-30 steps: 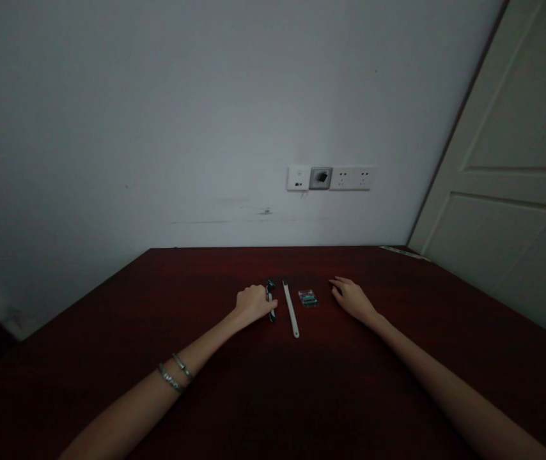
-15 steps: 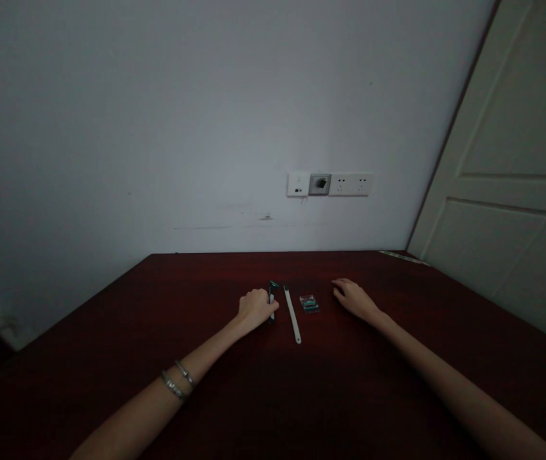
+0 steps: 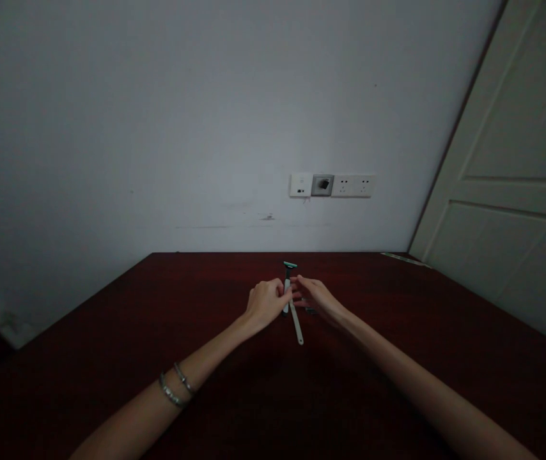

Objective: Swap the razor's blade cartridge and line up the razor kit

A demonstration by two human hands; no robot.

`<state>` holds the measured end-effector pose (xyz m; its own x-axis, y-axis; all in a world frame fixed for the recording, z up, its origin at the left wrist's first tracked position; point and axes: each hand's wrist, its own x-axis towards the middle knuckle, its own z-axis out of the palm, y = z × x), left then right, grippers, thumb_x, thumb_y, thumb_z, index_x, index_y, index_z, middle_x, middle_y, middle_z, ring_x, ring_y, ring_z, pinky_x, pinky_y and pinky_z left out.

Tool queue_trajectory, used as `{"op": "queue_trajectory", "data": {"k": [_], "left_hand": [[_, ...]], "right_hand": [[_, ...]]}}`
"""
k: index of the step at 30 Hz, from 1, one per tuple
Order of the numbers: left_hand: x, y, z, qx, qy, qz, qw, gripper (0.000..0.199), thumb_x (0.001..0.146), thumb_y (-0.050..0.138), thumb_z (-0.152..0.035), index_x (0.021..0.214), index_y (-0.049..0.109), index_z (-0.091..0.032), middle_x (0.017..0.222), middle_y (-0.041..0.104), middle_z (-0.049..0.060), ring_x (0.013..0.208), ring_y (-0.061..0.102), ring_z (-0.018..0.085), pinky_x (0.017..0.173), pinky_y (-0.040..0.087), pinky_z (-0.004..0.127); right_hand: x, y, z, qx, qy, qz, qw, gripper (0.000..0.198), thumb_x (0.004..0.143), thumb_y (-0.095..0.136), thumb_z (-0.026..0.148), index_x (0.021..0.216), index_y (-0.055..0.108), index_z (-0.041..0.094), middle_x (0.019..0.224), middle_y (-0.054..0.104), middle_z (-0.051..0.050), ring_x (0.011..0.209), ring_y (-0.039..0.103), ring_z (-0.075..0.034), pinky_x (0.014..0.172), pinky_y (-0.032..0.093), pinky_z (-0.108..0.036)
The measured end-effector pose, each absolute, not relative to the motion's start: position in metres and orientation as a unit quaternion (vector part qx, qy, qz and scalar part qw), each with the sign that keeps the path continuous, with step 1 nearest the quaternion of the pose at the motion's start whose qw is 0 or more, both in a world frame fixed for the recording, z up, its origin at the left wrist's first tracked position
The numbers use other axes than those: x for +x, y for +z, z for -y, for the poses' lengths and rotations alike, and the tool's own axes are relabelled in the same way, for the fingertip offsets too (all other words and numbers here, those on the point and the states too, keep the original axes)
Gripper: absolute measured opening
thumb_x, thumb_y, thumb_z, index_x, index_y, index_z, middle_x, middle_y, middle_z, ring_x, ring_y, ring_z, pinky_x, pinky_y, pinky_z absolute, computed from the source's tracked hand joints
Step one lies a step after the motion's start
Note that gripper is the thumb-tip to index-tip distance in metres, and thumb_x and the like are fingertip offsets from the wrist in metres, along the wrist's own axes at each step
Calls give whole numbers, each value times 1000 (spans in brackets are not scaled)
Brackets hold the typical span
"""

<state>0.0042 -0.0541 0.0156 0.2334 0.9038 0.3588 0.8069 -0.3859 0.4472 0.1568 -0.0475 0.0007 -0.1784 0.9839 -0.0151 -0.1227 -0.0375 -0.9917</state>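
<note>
My left hand point(image 3: 266, 301) grips a razor point(image 3: 286, 285) by its white handle, with the green-edged head upright and pointing toward the wall. Close beside it on the right, my right hand point(image 3: 318, 296) has its fingers apart and reaches toward the razor's handle; whether they touch it I cannot tell. Below both hands a thin white stick with a hole at its end point(image 3: 298, 329) lies on the table, its far end hidden behind the fingers. A small clear pack point(image 3: 310, 311) lies mostly hidden under my right hand.
The dark red table point(image 3: 196, 281) meets a pale wall. Sockets and switches point(image 3: 330, 185) sit on that wall. A thin flat strip point(image 3: 405, 259) lies at the far right table corner, near a white panelled door point(image 3: 503, 179).
My left hand has lifted the razor and brought it a little right and away. My right hand has moved left from the table to beside the razor, now covering most of the clear pack.
</note>
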Motion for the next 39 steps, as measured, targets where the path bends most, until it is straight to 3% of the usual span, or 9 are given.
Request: {"op": "queue_trajectory", "data": {"k": [6, 14, 21, 24, 27, 31, 34, 39], "left_hand": [[9, 11, 60, 797, 311, -507, 106, 29, 80, 46, -39, 67, 59, -18, 63, 61, 0, 55, 52, 12, 50, 27, 22], [10, 3, 57, 801, 349, -460, 155, 29, 79, 47, -40, 65, 58, -17, 59, 57, -1, 52, 47, 10, 49, 26, 21], [-2, 7, 49, 736, 518, -398, 175, 42, 79, 47, -39, 45, 40, -16, 44, 34, -4, 45, 31, 7, 47, 24, 21], [-4, 13, 41, 642, 610, -380, 267, 38, 78, 49, -38, 48, 41, -16, 45, 35, -4, 44, 33, 7, 45, 26, 21], [-1, 20, 29, 505, 649, -376, 428, 27, 77, 50, -35, 58, 47, -16, 48, 40, -4, 41, 38, 8, 40, 27, 19], [3, 25, 14, 304, 592, -376, 644, 19, 79, 45, -32, 74, 51, -15, 69, 57, 4, 56, 56, 13, 51, 45, 23], [8, 23, 3, 261, 523, -377, 719, 23, 80, 42, -33, 81, 52, -12, 80, 61, 12, 66, 61, 18, 60, 50, 29], [19, 13, -2, 251, 458, -328, 787, 35, 82, 38, -40, 89, 52, -9, 94, 59, 20, 77, 63, 24, 60, 51, 31]], "right_hand": [[155, -1, 57, -338, 640, 473, 502, 23, 76, 59, 32, 86, 67, 13, 78, 65, -6, 67, 58, -12, 62, 49, -23], [159, -1, 55, -391, 565, 506, 521, 27, 66, 67, 39, 77, 69, 14, 75, 66, -4, 65, 58, -12, 61, 47, -23], [162, -1, 54, -444, 478, 518, 553, 29, 67, 66, 42, 72, 65, 13, 70, 64, -3, 59, 57, -10, 52, 42, -19], [160, -1, 57, -447, 511, 493, 544, 29, 69, 65, 42, 75, 61, 13, 72, 66, -5, 59, 59, -11, 46, 40, -18], [155, -2, 62, -431, 554, 459, 545, 24, 72, 65, 37, 75, 55, 15, 72, 66, -4, 60, 62, -12, 49, 45, -19], [146, -5, 68, -426, 597, 432, 525, 20, 75, 64, 32, 76, 51, 16, 68, 66, -3, 58, 64, -13, 53, 50, -22], [142, -7, 73, -426, 619, 418, 510, 20, 78, 61, 32, 75, 49, 17, 65, 64, -2, 54, 62, -11, 53, 51, -23], [137, -11, 79, -421, 627, 389, 528, 22, 76, 62, 34, 71, 48, 17, 58, 55, 3, 48, 57, -8, 49, 51, -23]]}}
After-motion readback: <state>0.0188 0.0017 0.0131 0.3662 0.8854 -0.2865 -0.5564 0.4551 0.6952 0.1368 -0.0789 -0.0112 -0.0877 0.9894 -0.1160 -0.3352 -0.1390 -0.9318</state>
